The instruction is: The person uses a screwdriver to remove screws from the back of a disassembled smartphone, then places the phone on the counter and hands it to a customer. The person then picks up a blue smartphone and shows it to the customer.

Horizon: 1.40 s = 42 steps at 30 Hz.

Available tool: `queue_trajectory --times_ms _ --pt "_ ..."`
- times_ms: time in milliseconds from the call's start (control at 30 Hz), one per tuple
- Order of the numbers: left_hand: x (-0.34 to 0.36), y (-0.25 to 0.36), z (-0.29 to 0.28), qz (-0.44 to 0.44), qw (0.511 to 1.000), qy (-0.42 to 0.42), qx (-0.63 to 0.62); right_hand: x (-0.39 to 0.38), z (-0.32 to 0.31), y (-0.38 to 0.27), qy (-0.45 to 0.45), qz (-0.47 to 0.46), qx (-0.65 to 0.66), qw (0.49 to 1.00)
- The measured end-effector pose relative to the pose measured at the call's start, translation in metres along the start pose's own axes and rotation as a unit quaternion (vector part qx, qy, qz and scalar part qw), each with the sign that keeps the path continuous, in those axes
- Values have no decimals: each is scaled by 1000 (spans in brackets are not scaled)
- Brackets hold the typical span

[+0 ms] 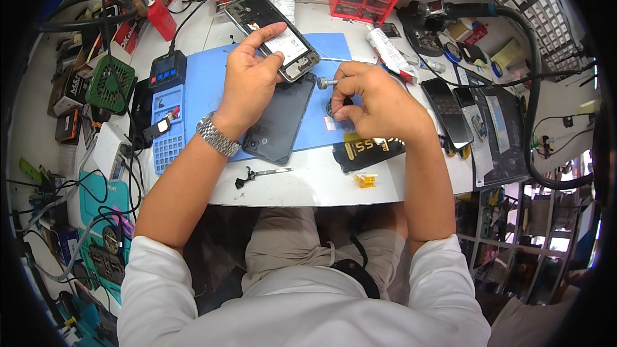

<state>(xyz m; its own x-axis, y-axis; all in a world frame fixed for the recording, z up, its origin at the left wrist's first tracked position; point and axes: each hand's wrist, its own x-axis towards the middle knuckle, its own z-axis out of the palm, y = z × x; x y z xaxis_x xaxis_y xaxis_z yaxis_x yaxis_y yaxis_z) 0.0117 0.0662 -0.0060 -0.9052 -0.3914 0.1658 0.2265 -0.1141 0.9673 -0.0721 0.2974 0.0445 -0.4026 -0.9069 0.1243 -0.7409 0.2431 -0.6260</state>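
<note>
Because the left hand (254, 71) lays its thumb and a finger across the opened phone (299, 48), its insides face up, tilted above the blue mat (209, 77) toward the worktop's (312, 191) far edge. The right hand (382, 99) pinches 1 metal-capped tool (322, 82), perhaps a screwdriver; the fingers hide the rest. A dark panel (283, 119) lies on the mat, likely for protection, nearer the worktop's front edge.

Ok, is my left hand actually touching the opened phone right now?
Touching. The head view shows the left hand holding the opened phone, with its fingers lying directly over the phone's inner side.
</note>
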Motion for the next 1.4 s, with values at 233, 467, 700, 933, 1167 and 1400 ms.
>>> queue_trajectory --times_ms 233,467,700,933,1167,1400 --pt "0 7 2 28 999 14 -43 14 6 11 130 81 -6 988" --pt "2 6 -2 22 998 27 -48 -1 -10 1 -29 6 39 999" --pt "3 6 -1 4 997 29 -74 3 1 1 -31 9 8 999" --pt "5 3 1 60 995 50 -57 12 8 22 105 78 2 991" --pt "4 3 -2 83 995 63 -5 19 15 44 147 99 -25 984" --pt "4 0 -5 18 994 80 -72 19 7 35 281 78 79 953"
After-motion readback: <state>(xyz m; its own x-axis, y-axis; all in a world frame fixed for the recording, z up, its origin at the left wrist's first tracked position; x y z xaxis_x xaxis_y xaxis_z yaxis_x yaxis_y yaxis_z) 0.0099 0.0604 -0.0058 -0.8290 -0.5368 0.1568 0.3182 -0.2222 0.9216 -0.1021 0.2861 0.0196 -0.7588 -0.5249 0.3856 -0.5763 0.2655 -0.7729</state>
